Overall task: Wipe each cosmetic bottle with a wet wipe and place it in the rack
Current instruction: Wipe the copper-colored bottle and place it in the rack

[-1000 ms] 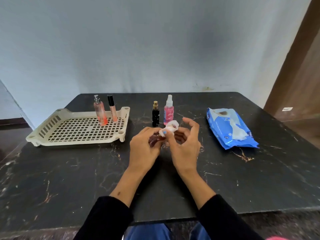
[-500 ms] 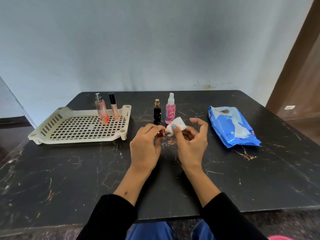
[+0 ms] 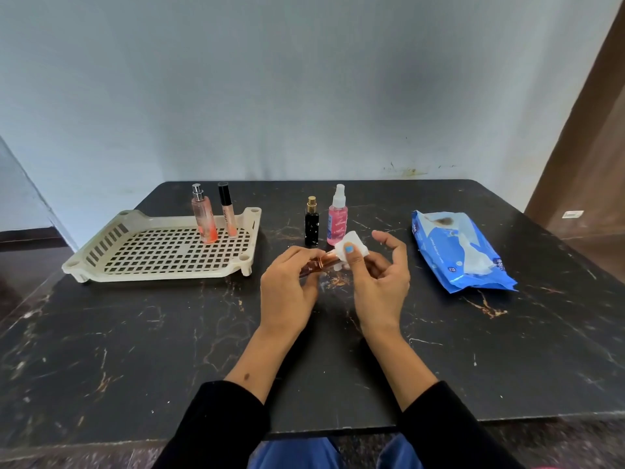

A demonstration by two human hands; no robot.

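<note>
Left hand (image 3: pixel 287 289) grips small copper-brown bottle (image 3: pixel 316 266), lying almost flat above black marble worktop (image 3: pixel 135 350). Right hand (image 3: pixel 378 279) pinches folded white wet wipe (image 3: pixel 351 248) onto bottle's cap end, thumb on top. Cream perforated plastic rack (image 3: pixel 155 255) at left holds peach spray bottle (image 3: pixel 204 218) and slim black-capped tube (image 3: pixel 227 211), both upright. Black gold-capped bottle (image 3: pixel 311 223) and pink spray bottle (image 3: pixel 337 216) stand beside each other behind hands. Blue wipes pack (image 3: pixel 460 252) at right.
</note>
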